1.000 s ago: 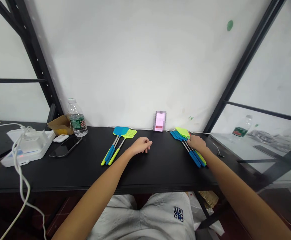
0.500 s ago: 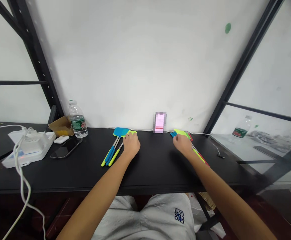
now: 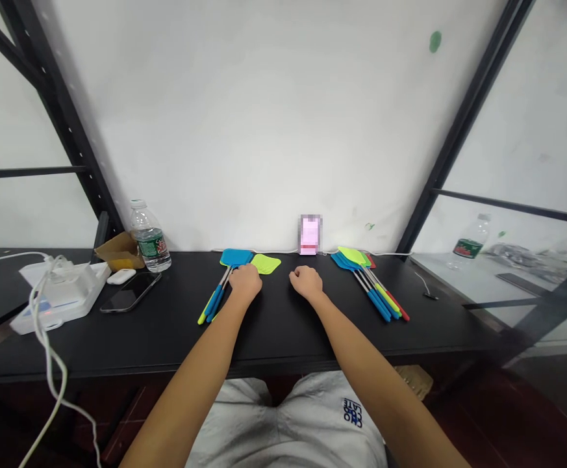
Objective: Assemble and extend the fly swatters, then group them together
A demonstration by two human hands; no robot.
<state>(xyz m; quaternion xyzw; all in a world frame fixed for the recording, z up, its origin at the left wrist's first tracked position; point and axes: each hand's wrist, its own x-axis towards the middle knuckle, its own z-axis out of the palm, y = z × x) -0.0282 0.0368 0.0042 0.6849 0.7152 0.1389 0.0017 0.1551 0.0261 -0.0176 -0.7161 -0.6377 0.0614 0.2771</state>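
Lime swatter (image 3: 266,264) clamped in left hand (image 3: 245,282), right hand (image 3: 307,282) balled; water (image 3: 158,264) inside bottle (image 3: 151,244)

Centre-left: yellow-green swatter (image 3: 267,263), shaft mostly hidden by left grip (image 3: 245,281) | centre: pink-screened device (image 3: 309,234) pixelated, display unreadable | lower left: white cables (image 3: 65,377) cut by bottom edge | bottom: both forearms (image 3: 193,383) cropped

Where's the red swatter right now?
In the head view, the red swatter lies on the table, at the right edge of the right pile of swatters.
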